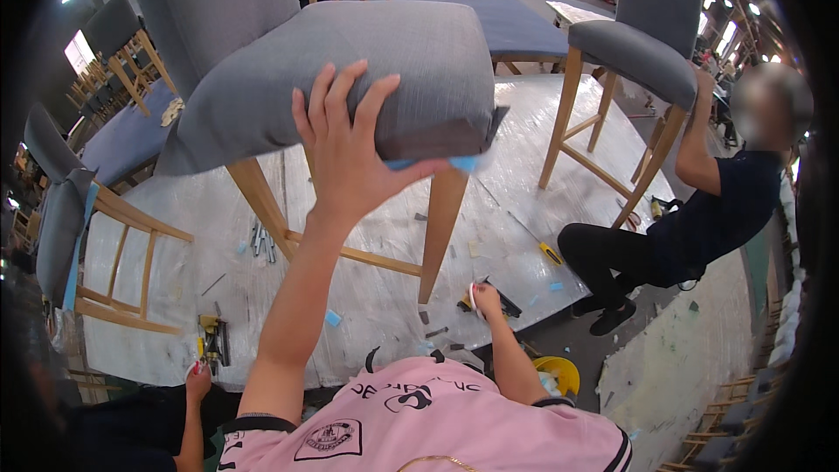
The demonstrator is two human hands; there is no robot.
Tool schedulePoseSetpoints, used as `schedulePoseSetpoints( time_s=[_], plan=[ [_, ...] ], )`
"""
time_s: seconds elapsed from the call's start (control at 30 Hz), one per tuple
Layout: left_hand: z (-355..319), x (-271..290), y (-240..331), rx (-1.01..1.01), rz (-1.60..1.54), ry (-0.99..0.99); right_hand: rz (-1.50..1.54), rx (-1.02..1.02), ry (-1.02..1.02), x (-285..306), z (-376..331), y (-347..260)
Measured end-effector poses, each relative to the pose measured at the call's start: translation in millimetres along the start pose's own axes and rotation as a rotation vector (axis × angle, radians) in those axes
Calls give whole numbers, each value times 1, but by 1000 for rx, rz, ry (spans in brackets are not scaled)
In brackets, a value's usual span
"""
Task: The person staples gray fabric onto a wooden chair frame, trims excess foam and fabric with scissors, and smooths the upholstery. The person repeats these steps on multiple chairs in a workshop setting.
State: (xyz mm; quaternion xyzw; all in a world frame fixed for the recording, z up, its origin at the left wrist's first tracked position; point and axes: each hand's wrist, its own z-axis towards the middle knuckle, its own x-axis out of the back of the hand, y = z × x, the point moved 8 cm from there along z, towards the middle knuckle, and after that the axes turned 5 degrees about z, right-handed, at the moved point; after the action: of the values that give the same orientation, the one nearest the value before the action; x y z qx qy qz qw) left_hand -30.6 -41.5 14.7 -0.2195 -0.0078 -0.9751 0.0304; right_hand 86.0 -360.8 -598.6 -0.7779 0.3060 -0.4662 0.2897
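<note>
A grey upholstered bar stool [393,48] with pale wooden legs stands tilted before me on the wrapped worktable. My left hand [350,149] grips its seat corner, fingers spread over the fabric and thumb along the lower edge. Loose grey fabric and a light blue strip [463,163] show under that edge. Down at the table's near edge, my right hand [487,300] is closed around a tool with a white-and-red loop handle [473,295]; the rest of the tool is hidden. A dark staple gun [506,299] lies against that hand.
A co-worker [699,210] at the right holds another grey stool [642,39]. Lower left, another person's hand [198,380] is near a yellow-and-black staple gun [210,336]. A stool [122,245] lies tipped at left. A yellow bucket [559,373] stands below the table edge.
</note>
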Motion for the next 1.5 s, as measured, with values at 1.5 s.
schedulePoseSetpoints(
  time_s=[1.5],
  plan=[
    [-99, 70, 37, 54, -111, 49, 805, 906, 3, 118, -280, -383]
  ],
)
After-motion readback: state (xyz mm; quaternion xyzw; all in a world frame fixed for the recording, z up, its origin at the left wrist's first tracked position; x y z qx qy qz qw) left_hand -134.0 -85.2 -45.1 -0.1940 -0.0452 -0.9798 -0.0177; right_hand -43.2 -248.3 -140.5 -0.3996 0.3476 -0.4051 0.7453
